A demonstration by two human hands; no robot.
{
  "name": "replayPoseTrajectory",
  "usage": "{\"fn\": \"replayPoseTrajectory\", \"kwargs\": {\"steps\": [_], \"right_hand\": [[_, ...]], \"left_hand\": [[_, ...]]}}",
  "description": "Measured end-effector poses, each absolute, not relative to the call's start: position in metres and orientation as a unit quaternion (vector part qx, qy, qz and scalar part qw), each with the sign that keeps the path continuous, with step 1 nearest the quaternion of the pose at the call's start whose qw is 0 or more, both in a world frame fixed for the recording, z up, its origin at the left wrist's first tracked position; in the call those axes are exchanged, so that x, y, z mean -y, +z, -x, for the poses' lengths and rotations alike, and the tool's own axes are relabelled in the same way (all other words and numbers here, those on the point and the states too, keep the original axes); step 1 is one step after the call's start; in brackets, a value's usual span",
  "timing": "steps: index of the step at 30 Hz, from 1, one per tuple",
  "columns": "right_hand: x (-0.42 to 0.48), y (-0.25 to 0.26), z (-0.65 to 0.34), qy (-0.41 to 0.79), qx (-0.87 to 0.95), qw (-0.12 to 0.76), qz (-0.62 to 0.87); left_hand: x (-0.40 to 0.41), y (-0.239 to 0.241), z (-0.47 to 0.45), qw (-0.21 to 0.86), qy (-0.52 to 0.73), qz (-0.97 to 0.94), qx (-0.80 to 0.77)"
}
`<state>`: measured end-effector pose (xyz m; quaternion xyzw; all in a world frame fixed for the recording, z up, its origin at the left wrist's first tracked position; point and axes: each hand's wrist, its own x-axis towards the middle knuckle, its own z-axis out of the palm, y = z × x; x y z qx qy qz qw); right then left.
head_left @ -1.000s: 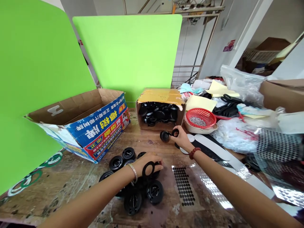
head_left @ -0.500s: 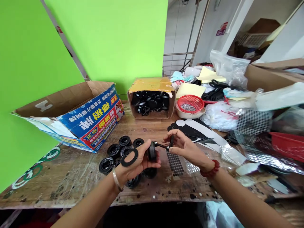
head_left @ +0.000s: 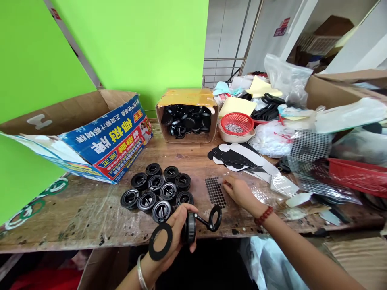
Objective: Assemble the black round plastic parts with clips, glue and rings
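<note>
My left hand (head_left: 173, 225) is wrapped round a black round ribbed piece (head_left: 190, 227) near the table's front edge. A thin hinged arm sticks out from it to the right, ending in a small black ring (head_left: 219, 219). Around the thumb side of this hand lies a flat black ring (head_left: 156, 255). My right hand (head_left: 240, 194) rests low over the table, thumb and finger pinched at the edge of a sheet of small black dots (head_left: 215, 193). Whatever is between those fingertips is too small to make out. Several black round pieces (head_left: 167, 191) stand grouped left of the sheet.
A blue printed carton (head_left: 102, 137) stands at left. At the back, a cardboard box (head_left: 187, 94) on its side holds black parts. A red basket (head_left: 237, 121) sits in a pale bowl. Black and white cut strips (head_left: 242, 157), bags and a red tray (head_left: 356, 175) crowd the right.
My right hand has left the small ring and moved to the dot sheet. My left hand has come down toward the table's front edge with the round piece, uncovering more of the grouped pieces.
</note>
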<state>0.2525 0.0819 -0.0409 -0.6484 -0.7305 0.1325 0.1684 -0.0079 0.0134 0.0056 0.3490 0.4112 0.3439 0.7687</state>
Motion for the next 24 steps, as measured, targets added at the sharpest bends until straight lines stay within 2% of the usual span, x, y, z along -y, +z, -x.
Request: {"fn": "replayPoseTrajectory", "kwargs": {"steps": [8,16,18,22,24], "right_hand": [[-0.102,-0.04,-0.244,0.133,0.738,0.116,0.652],[-0.099,-0.042,-0.238,0.108,0.716,0.139,0.675],[-0.091,-0.033,-0.233,0.107,0.706,0.182,0.676],[-0.062,0.004,-0.211,0.197,0.711,0.375,0.562],[-0.048,0.02,-0.195,0.241,0.729,0.404,0.498]], "left_hand": [[-0.014,-0.001,-0.006,0.776,0.364,-0.291,-0.425],[-0.023,0.0,-0.011,0.779,0.381,-0.239,-0.436],[-0.025,0.0,-0.011,0.772,0.383,-0.247,-0.444],[-0.025,-0.001,-0.013,0.738,0.386,-0.293,-0.47],[-0.025,-0.002,-0.015,0.723,0.39,-0.311,-0.478]]}}
